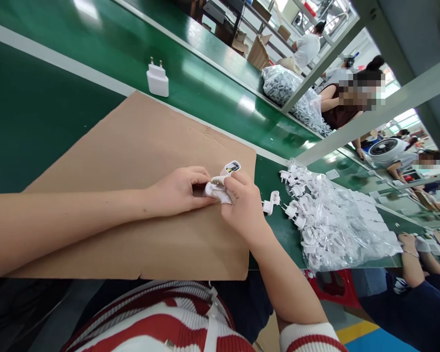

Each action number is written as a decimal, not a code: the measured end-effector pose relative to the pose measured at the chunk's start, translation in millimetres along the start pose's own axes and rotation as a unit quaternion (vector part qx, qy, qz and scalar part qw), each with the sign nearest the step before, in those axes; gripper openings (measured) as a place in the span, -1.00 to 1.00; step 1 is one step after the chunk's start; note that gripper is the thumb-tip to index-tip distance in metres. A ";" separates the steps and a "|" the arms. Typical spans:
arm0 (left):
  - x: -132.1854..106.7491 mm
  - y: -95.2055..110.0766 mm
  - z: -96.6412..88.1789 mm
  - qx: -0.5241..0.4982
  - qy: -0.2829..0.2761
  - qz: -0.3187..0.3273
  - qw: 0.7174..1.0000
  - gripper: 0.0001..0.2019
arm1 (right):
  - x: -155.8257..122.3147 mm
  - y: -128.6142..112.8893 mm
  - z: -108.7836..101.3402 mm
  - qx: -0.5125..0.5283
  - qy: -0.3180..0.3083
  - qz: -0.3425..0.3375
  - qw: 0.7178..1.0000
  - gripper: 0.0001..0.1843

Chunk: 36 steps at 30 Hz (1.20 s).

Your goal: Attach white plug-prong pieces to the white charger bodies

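Observation:
Over the brown cardboard sheet (132, 161), my left hand (178, 189) and my right hand (244, 205) meet with fingers curled. Together they pinch a small white plug part (218, 190). A second white charger body (231, 168) with an open end sits just beyond my right fingers, touching them. Whether it is joined to the held piece I cannot make out.
A finished white charger (157, 78) stands on the green conveyor belt (212, 73). A heap of white plug parts in clear plastic (337, 220) lies right of the cardboard, with a loose plug part (271, 203) near it. Other people sit along the line at right.

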State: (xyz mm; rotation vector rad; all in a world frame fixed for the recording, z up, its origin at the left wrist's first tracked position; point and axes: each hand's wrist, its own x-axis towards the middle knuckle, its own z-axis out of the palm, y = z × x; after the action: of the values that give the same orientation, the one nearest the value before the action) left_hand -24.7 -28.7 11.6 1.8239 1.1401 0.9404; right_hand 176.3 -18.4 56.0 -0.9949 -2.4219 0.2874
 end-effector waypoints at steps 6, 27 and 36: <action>-1.1 -2.0 2.4 0.002 -0.004 -0.018 1.000 -0.58 | -6.2 7.3 3.8 0.085 0.018 0.064 0.994 -0.90; 170.6 -74.3 -106.7 0.218 0.249 -0.143 0.933 0.09 | -28.6 81.5 -62.1 -0.036 -0.038 0.293 0.955 -0.76; 85.4 12.5 -9.0 0.128 0.073 -0.052 0.988 -0.22 | -13.4 84.1 -49.4 0.446 0.140 0.348 0.813 -0.60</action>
State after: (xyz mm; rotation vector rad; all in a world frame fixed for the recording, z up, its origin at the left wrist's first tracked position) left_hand -0.3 48.8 42.1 1.8983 1.4916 0.9124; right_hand 260.6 32.1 61.8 -1.2576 -1.2678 1.2804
